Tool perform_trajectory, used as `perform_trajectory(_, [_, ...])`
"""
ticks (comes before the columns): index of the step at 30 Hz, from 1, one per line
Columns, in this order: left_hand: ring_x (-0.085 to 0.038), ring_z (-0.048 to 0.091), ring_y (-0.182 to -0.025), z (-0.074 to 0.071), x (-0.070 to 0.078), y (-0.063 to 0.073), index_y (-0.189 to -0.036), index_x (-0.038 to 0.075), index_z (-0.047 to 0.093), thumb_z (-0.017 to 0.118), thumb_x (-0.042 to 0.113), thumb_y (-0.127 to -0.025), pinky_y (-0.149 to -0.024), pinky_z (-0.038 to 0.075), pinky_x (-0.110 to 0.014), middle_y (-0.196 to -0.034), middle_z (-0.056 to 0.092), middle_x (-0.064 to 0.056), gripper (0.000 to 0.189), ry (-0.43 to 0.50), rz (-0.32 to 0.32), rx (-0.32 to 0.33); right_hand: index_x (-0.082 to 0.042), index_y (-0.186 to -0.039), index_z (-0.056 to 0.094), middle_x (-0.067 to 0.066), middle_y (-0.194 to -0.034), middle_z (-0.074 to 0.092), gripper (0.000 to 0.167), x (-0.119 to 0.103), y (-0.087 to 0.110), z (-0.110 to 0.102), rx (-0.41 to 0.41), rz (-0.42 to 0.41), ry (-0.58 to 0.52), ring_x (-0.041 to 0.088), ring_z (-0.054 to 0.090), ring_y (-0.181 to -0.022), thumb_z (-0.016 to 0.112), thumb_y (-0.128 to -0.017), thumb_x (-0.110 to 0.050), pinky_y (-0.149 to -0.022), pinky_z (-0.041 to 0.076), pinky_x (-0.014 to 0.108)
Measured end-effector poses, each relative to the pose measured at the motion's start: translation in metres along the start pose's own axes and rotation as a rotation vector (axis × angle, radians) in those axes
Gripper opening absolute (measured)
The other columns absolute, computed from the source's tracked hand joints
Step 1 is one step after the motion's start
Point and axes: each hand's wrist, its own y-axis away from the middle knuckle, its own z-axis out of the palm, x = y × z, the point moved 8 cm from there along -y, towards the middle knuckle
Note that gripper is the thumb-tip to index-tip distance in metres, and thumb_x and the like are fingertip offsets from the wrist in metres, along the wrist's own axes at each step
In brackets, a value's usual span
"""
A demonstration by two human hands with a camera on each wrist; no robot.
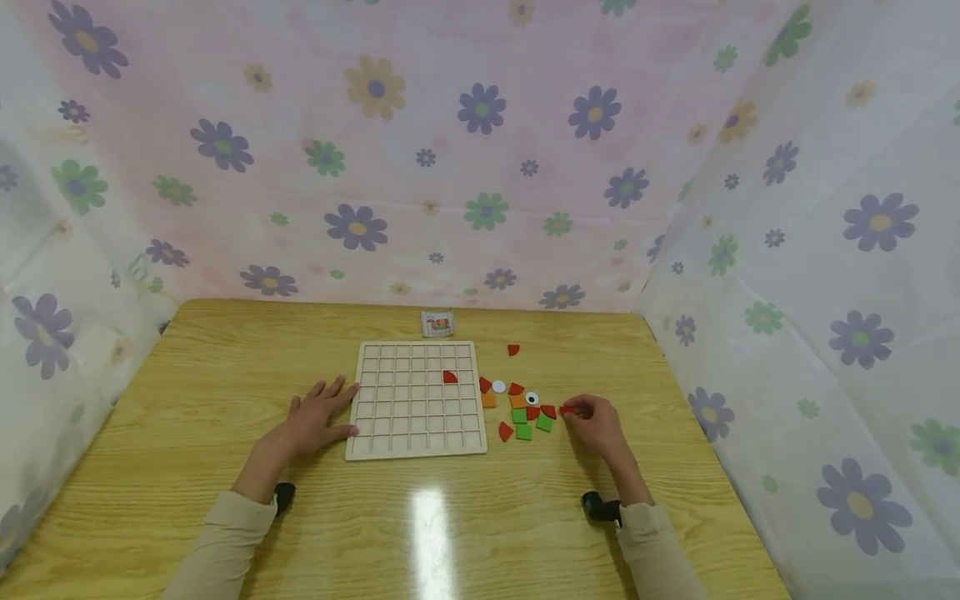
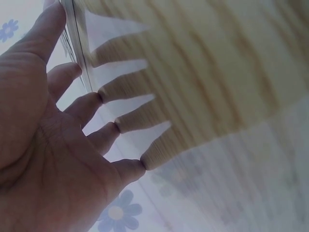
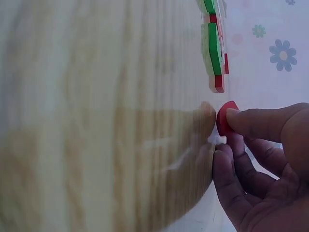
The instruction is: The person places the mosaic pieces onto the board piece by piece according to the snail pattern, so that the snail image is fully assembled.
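My right hand (image 1: pixel 596 425) pinches a red quarter-circle tile (image 3: pixel 226 118) between thumb and fingers, close over the table at the right end of the loose tiles. My left hand (image 1: pixel 315 417) lies with fingers spread at the left edge of the grid board (image 1: pixel 416 457), its thumb and index fingertips right at the rim. In the left wrist view the fingertips (image 2: pixel 130 169) touch the tabletop. One red quarter-circle tile (image 1: pixel 449 377) sits in a cell toward the board's upper right.
Right of the board lie several red quarter-circle tiles (image 1: pixel 506 432), green squares (image 1: pixel 523 432), orange squares (image 1: pixel 489 401), a white disc (image 1: pixel 498 387) and an eye-patterned disc (image 1: pixel 532 399). A small picture card (image 1: pixel 438 323) lies behind the board. Flowered curtains (image 1: pixel 420 167) enclose the table (image 1: pixel 337 533).
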Motion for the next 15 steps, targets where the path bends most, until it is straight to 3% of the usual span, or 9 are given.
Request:
perform_trajectory(3, [-0.062, 0.015, -0.145, -0.0004, 0.0002, 0.0, -0.156, 0.001, 0.038, 0.07, 0.031, -0.097, -0.105, 0.011, -0.085, -0.162, 0.022, -0.033, 0.074, -0.016, 0.003, 0.005, 0.004, -0.108, 0.073, 0.019, -0.101, 0.07, 0.015, 0.0004, 0.0, -0.0041, 0.044, -0.012, -0.017, 0.028, 0.065, -0.092, 0.066, -0.095, 0.0, -0.079, 0.053, 0.033])
perform_trajectory(10, [-0.062, 0.013, -0.146, -0.0007, -0.0019, -0.001, -0.157, 0.002, 0.037, 0.07, 0.03, -0.097, -0.105, 0.01, -0.084, -0.162, 0.021, -0.033, 0.074, -0.02, -0.011, 0.0, 0.007, -0.114, 0.07, 0.022, -0.104, 0.068, 0.021, 0.0063, -0.0006, -0.0063, 0.058, 0.029, -0.161, 0.018, 0.07, -0.082, 0.068, -0.096, -0.003, -0.063, 0.054, 0.022])
perform_trajectory(15, [-0.062, 0.014, -0.146, -0.0014, -0.0025, -0.0022, -0.156, 0.002, 0.037, 0.069, 0.029, -0.097, -0.105, 0.01, -0.085, -0.162, 0.022, -0.033, 0.073, -0.025, -0.004, 0.006, 0.008, -0.115, 0.071, 0.023, -0.104, 0.073, 0.026, 0.007, -0.0003, -0.004, 0.045, 0.044, -0.226, 0.012, 0.071, -0.083, 0.073, -0.093, -0.006, -0.067, 0.056, 0.02])
